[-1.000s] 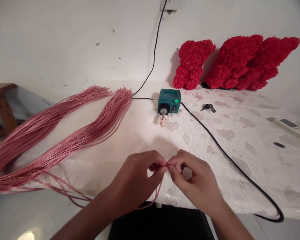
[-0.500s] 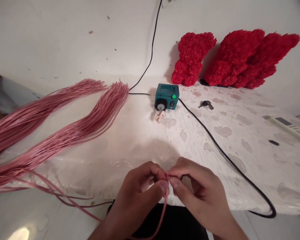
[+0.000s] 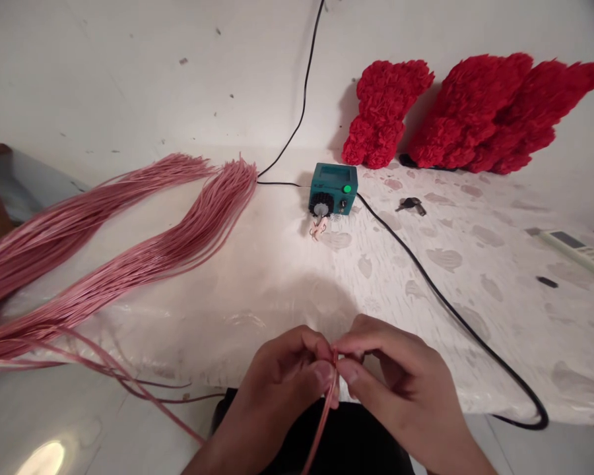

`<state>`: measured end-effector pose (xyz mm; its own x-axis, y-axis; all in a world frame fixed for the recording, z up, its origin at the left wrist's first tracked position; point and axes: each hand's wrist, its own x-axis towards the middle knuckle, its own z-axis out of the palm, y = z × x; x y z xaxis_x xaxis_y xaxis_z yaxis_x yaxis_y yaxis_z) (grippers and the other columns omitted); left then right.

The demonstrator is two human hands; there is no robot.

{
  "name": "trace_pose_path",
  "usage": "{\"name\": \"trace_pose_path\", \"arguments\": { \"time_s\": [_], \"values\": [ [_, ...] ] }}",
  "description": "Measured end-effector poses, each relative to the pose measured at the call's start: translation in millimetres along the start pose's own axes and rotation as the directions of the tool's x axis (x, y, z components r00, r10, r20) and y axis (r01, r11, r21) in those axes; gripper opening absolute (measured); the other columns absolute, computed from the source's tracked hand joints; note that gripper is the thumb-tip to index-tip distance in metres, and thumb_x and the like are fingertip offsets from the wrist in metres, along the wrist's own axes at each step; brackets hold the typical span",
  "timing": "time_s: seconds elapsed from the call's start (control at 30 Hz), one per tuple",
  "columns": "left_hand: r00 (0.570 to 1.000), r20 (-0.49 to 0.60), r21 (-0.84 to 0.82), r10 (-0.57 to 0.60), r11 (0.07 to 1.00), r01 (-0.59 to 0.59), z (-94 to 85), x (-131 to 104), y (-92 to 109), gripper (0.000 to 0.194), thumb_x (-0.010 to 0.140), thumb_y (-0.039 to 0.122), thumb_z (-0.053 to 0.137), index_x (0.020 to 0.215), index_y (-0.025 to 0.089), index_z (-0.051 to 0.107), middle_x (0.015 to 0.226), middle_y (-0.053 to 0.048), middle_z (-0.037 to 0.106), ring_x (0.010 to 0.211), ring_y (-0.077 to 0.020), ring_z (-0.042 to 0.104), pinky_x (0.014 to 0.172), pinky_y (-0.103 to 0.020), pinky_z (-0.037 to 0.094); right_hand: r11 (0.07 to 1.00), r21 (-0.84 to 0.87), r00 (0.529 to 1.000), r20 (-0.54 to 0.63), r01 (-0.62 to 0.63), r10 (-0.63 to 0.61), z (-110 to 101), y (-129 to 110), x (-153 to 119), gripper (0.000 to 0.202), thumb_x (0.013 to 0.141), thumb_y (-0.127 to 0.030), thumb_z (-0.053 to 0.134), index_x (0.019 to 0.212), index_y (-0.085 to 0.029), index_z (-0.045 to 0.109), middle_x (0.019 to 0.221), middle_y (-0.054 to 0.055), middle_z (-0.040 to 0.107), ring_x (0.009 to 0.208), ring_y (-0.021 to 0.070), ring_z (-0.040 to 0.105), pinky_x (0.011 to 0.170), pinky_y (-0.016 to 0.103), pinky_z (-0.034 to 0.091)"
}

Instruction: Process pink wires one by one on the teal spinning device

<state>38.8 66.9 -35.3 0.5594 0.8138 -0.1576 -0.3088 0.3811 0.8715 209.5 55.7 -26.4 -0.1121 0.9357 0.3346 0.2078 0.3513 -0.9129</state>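
Note:
Pink cord strands hang down from between my two hands, over the table's front edge and dark cloth below. My left hand is closed, pinching the cord between thumb and forefinger close to its upper end. Against the same spot, my right hand is closed too, thumb and fingertips pressed together at the cord's tip. The exact grip there is partly hidden by the fingers. A loose pink cord passes behind my left forearm, coming from the nearer pink bundle.
Another pink cord bundle lies farther left. A teal box with a green button and black knurled chuck stands mid-table. Its black cable curves right. Red flower-like clusters lean at the wall. Keys and a remote control lie right.
The cord below my hands hangs straighter, with two strands side by side instead of one curved loop. Both hands stay together, slightly lower in view; the whole view has shifted a little.

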Motion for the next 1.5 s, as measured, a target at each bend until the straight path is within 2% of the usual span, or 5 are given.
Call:
{"name": "trace_pose_path", "arguments": {
  "time_s": [0.13, 0.37, 0.8, 1.3, 1.5],
  "values": [
    [0.996, -0.051, 0.058, 0.07, 0.996, -0.067, 0.1, -2.0, -6.0, 0.013, 0.092, 0.029, 0.061, 0.086, 0.017, 0.06, 0.074, 0.001, 0.058, 0.072, -0.0118, 0.053, 0.072, -0.025, 0.043, 0.995, -0.095, 0.999, -0.043, -0.023, 0.019, 2.5, -3.4, -4.0, 0.013, 0.085, -0.014, 0.065, 0.088, -0.026, 0.07, 0.066, -0.003, 0.064, 0.056, 0.0104, 0.061, 0.049, 0.02, 0.048],
    [0.952, -0.188, 0.553, 0.24, 0.827, -0.1, 6.4, -3.0, 6.0, 0.007, 0.079, 0.013, 0.06, 0.076, 0.019, 0.062, 0.072, 0.001, 0.063, 0.07, -0.0157, 0.06, 0.069, -0.029, 0.048, 0.972, -0.232, 0.999, -0.024, 0.028, -0.034, 1.5, -13.2, -0.6, 0.013, 0.082, -0.011, 0.061, 0.081, -0.023, 0.066, 0.062, -0.004, 0.062, 0.052, 0.0086, 0.059, 0.049, 0.018, 0.048],
    [0.876, -0.042, 0.815, 0.48, 0.524, -0.248, 8.1, 0.7, 8.2, 0.018, 0.075, 0.0, 0.056, 0.074, 0.017, 0.062, 0.07, 0.003, 0.064, 0.066, -0.0093, 0.062, 0.062, -0.02, 0.048, 0.88, -0.456, 0.991, 0.065, 0.134, -0.117, -0.6, -14.2, 1.6, 0.015, 0.078, -0.006, 0.053, 0.073, -0.02, 0.056, 0.06, -0.005, 0.049, 0.049, 0.0073, 0.048, 0.044, 0.019, 0.039],
    [0.915, 0.214, 0.977, 0.341, -0.069, -0.202, 9.5, 9.7, 41.1, 0.023, 0.084, 0.006, 0.053, 0.065, 0.018, 0.058, 0.064, 0.001, 0.057, 0.061, -0.0166, 0.051, 0.056, -0.032, 0.035, 0.797, -0.524, 0.948, 0.256, 0.3, -0.189, -6.0, 4.4, 5.2, 0.011, 0.087, -0.006, 0.052, 0.083, -0.016, 0.054, 0.07, -0.002, 0.044, 0.057, 0.0101, 0.042, 0.051, 0.025, 0.031],
    [0.928, 0.245, 0.969, 0.281, -0.111, -0.223, 12.1, 13.2, 47.3, 0.023, 0.08, 0.003, 0.051, 0.063, 0.019, 0.051, 0.062, 0.001, 0.052, 0.06, -0.016, 0.047, 0.056, -0.032, 0.031, 0.779, -0.528, 0.935, 0.286, 0.338, -0.211, -5.3, 7.6, 6.1, 0.012, 0.089, -0.007, 0.05, 0.083, -0.016, 0.054, 0.069, -0.002, 0.044, 0.057, 0.0107, 0.042, 0.051, 0.026, 0.031]
  ]
}}
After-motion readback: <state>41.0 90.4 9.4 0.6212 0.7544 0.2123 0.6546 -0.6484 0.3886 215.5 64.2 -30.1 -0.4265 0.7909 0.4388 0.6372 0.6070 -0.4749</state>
